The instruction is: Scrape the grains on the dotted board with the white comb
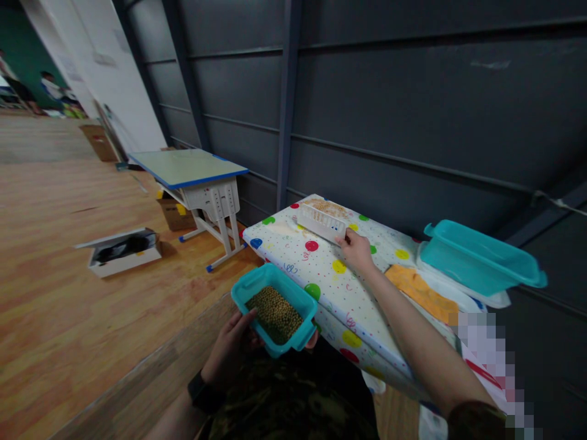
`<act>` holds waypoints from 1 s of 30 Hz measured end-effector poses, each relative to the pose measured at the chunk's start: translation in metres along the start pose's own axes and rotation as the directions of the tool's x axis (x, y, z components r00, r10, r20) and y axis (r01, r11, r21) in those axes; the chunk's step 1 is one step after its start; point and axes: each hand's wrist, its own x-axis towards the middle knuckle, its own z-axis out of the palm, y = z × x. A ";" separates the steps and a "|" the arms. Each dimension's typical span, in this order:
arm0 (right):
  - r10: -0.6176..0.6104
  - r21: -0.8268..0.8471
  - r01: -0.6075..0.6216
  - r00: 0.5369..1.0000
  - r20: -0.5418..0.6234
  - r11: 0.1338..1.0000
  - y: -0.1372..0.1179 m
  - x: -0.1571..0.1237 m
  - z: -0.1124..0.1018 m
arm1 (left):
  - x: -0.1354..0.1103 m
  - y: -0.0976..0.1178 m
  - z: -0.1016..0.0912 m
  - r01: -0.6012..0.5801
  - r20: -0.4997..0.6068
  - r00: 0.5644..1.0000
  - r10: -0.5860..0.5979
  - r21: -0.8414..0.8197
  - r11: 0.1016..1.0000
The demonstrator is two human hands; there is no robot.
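My left hand [232, 345] is closed around the near edge of a teal tub [274, 308] filled with greenish-brown beans, held off the table's near left edge above my lap. My right hand [355, 249] reaches across the polka-dot table [321, 269] and its fingers are closed on the corner of a white slotted basket [321, 222] holding tan grains at the far end of the table.
A second teal tub [477, 260] rests on a white lid at the table's right, beside an orange cloth [419, 290]. A dark panelled wall runs behind. To the left stand a blue-edged desk [192, 168] and an open white box [121, 250] on wooden floor. People are at far left.
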 end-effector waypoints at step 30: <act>0.049 0.001 -0.049 0.998 -0.049 0.999 0.009 0.001 -0.002 | -0.001 0.000 0.003 0.010 0.022 1.000 -0.009 -0.012 1.000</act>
